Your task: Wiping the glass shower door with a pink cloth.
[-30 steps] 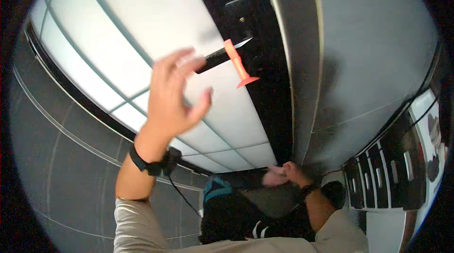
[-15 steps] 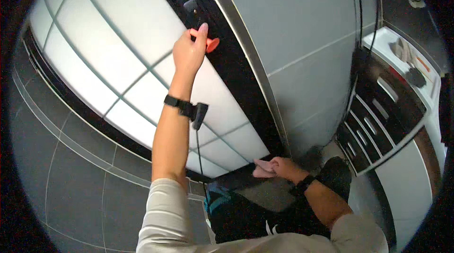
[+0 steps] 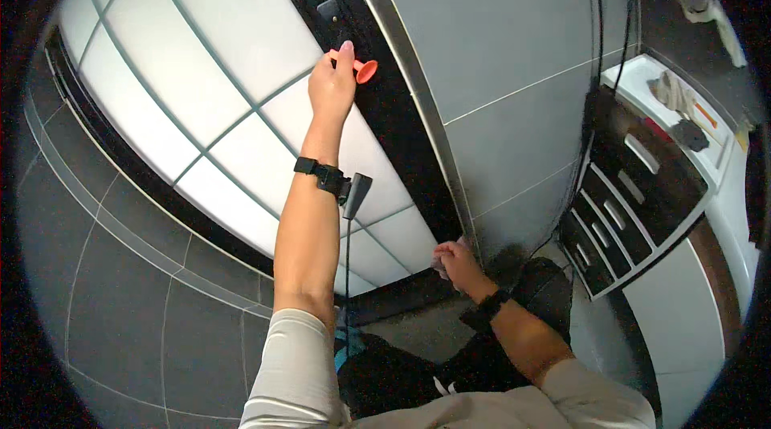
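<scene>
My left hand (image 3: 332,88) reaches up along the door. Its fingers are closed around an orange-red piece (image 3: 366,71) with a flared, cup-like round end, set against the black door frame (image 3: 384,128). Whether that piece is fixed to the frame I cannot tell. The door (image 3: 281,120) has frosted white panes crossed by thin grey-green bars. Low down, by the bottom corner of the door, my right hand (image 3: 460,266) is closed on a pink cloth (image 3: 438,268), mostly hidden by the fingers. Both wrists wear black straps.
A grey tiled wall (image 3: 514,100) rises right of the door. Beyond it, a dark drawer cabinet (image 3: 634,176) with pale handles carries a white top holding a grey cloth (image 3: 673,97) and small items. A black cable (image 3: 348,268) hangs from my left wrist strap. Dark floor tiles (image 3: 120,300) lie at left.
My right hand has moved up and slightly left to the door's bottom corner, and less of the pink cloth shows. My left hand keeps hold of the orange-red piece. The view has shifted slightly.
</scene>
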Demonstrator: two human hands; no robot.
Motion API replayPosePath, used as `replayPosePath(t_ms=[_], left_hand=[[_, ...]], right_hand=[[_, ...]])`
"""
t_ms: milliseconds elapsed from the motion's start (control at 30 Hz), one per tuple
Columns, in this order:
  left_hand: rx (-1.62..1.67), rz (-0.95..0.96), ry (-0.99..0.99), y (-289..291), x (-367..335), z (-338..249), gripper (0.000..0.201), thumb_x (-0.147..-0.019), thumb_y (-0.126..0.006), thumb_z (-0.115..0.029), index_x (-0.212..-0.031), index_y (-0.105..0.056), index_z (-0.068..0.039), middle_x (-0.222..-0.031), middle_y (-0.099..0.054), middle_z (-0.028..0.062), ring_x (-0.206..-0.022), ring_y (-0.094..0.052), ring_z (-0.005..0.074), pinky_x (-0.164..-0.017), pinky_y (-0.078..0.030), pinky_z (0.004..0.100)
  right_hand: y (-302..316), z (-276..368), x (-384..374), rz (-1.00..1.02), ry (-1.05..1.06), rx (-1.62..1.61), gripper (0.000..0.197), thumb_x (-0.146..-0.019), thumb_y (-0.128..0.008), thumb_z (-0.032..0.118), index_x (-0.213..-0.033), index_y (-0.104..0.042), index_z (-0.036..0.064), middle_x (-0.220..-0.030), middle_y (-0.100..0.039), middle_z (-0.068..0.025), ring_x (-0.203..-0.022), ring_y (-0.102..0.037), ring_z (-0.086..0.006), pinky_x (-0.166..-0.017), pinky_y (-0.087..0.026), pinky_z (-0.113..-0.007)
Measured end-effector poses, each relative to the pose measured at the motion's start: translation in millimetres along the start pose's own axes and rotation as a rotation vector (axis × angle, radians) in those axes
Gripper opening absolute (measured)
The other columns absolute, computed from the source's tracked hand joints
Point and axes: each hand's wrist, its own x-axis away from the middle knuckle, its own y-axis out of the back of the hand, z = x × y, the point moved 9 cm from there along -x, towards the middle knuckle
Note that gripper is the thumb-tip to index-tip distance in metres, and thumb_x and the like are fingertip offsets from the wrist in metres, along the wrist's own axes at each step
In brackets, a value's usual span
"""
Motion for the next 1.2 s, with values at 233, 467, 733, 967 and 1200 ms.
replayPosePath(t_ms=[233, 467, 733, 967, 1200], left_hand=[[0.153, -0.025, 0.002, -5.0, 4.6, 6.0, 0.05, -0.096, -0.054, -0.042, -0.068, -0.064, -0.003, -0.064, -0.06, 0.0113, -0.062, -0.054, 0.0182, -0.064, -0.043, 0.0325], [0.155, 0.063, 0.006, 3.9, 23.5, -13.1, 0.045, -0.102, -0.046, -0.038, -0.07, -0.053, -0.007, -0.061, -0.051, -0.0003, -0.058, -0.045, 0.0098, -0.056, -0.037, 0.0271], [0.327, 0.16, 0.146, 44.8, 80.8, -54.2, 0.051, -0.103, -0.032, -0.052, -0.083, -0.052, -0.009, -0.073, -0.049, -0.0008, -0.061, -0.04, 0.009, -0.053, -0.031, 0.0253], [0.345, -0.09, 0.234, 152.0, 187.0, -54.6, 0.068, -0.096, -0.029, -0.068, -0.113, -0.057, -0.009, -0.09, -0.06, 0.0029, -0.072, -0.055, 0.016, -0.062, -0.045, 0.0273], [0.844, -0.369, 0.282, 288.3, 290.4, -65.9, 0.045, -0.102, -0.039, -0.044, -0.126, -0.052, -0.008, -0.108, -0.063, 0.0053, -0.09, -0.061, 0.0183, -0.079, -0.052, 0.0322]], right_hand=[[-14.4, -20.3, -36.7, -0.093, 0.214, 0.124, 0.02, -0.092, -0.045, 0.005, -0.105, -0.059, -0.0016, -0.097, -0.066, -0.0095, -0.079, -0.063, -0.0158, -0.077, -0.053, -0.029], [-17.6, -75.0, -64.1, 0.023, 0.171, 0.12, 0.019, -0.091, -0.048, 0.005, -0.105, -0.06, 0.0001, -0.089, -0.066, -0.0081, -0.069, -0.061, -0.0143, -0.065, -0.052, -0.029], [68.3, 57.7, -3.7, -0.433, 0.209, -0.584, 0.009, -0.097, -0.044, 0.006, -0.104, -0.05, 0.0042, -0.086, -0.06, -0.0094, -0.073, -0.06, -0.019, -0.068, -0.051, -0.031], [57.2, 164.6, 57.1, -0.376, 0.811, 0.384, 0.012, -0.095, -0.051, 0.008, -0.099, -0.059, -0.0006, -0.094, -0.06, -0.0104, -0.087, -0.058, -0.0247, -0.087, -0.046, -0.043], [-77.6, 155.7, 144.2, 0.257, 0.622, -0.164, 0.011, -0.098, -0.045, 0.001, -0.098, -0.056, 0.0008, -0.097, -0.061, -0.009, -0.083, -0.06, -0.0134, -0.076, -0.05, -0.027]])
